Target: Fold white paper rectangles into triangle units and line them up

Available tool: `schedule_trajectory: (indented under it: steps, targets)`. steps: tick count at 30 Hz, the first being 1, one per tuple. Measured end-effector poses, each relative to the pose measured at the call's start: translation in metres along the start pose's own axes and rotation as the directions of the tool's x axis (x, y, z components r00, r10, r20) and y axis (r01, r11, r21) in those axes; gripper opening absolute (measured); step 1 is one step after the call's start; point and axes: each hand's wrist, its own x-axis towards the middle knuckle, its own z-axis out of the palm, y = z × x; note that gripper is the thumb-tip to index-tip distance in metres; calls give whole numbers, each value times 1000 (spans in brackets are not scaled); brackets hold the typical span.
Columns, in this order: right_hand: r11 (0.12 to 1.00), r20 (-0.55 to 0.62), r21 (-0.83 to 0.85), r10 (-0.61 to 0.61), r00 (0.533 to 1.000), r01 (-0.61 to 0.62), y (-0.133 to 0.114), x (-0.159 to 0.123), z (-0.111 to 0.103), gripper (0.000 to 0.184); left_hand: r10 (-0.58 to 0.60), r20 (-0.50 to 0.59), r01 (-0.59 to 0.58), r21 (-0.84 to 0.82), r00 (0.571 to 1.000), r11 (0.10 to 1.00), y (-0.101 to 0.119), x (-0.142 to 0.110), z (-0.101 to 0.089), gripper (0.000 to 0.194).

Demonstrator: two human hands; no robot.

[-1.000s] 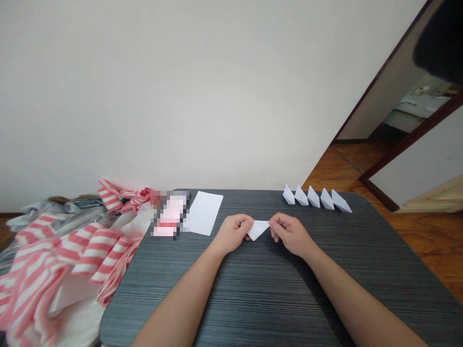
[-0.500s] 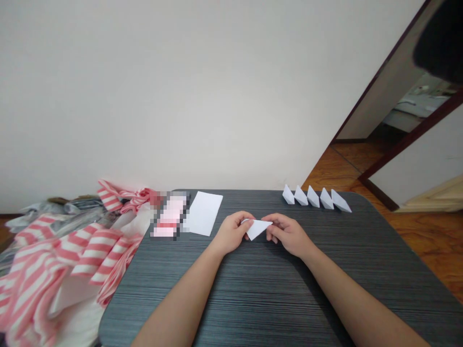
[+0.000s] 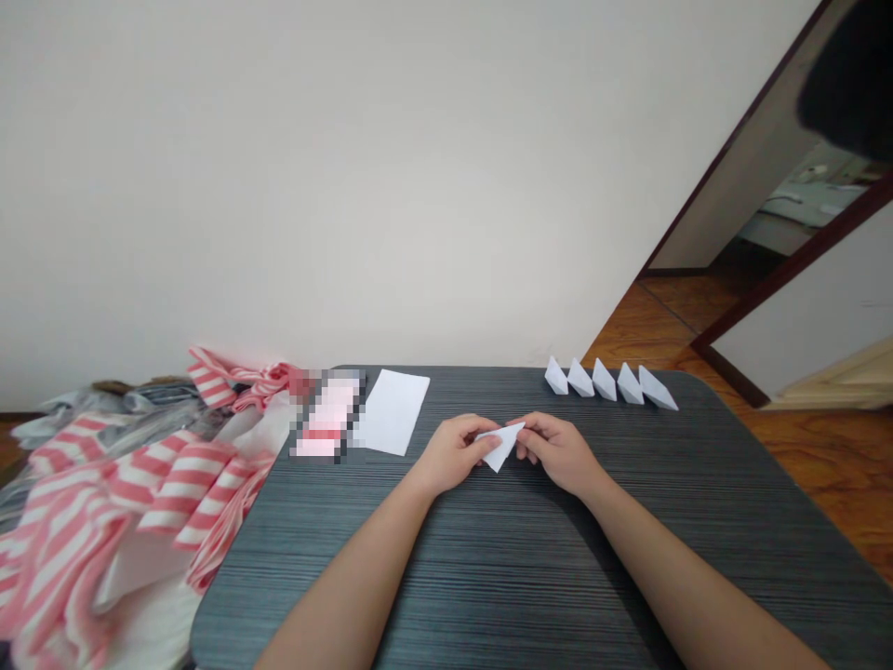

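Note:
Between my two hands is a small piece of folded white paper (image 3: 503,448), pointed toward me and tilted up at its right corner. My left hand (image 3: 457,454) pinches its left side, thumb on top and fingers behind. At the right corner, the fingertips of my right hand (image 3: 558,451) are closed on the paper's tip. Further back on the right stands a row of several folded white paper pieces (image 3: 604,380), shaped like small boats. A stack of flat white paper (image 3: 394,412) lies beyond my left hand.
The dark wood-grain table (image 3: 488,586) touches a pale wall (image 3: 419,186). A blurred-out pink and white item (image 3: 327,414) lies at its left back edge. Red-and-white striped cloth (image 3: 126,493) is heaped left of the table. A doorway opens on the right over wooden flooring (image 3: 642,316).
The folded paper has turned, its right corner rising and its lower point shifting right. My left hand has moved slightly right and toward me; my right hand has barely moved.

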Motion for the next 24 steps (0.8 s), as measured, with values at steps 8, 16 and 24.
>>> schedule_trajectory:
  steps: [8, 16, 24]
  targets:
    - [988, -43, -143, -63, 997, 56, -9, 1, -1, 16, 16, 11, -16, -8, 1000, 1000, 3, 0, 0, 25]
    - [957, -70, -273, -122, 990, 99, -11, 1, 2, 21, -65, 30, 66, -33, 997, 997, 0, -2, 1, 23]
    - [901, -102, -426, -134, 986, 79, -14, 0, 6, 23, -18, 54, 12, 109, 998, 994, 3, -1, 2, 24]
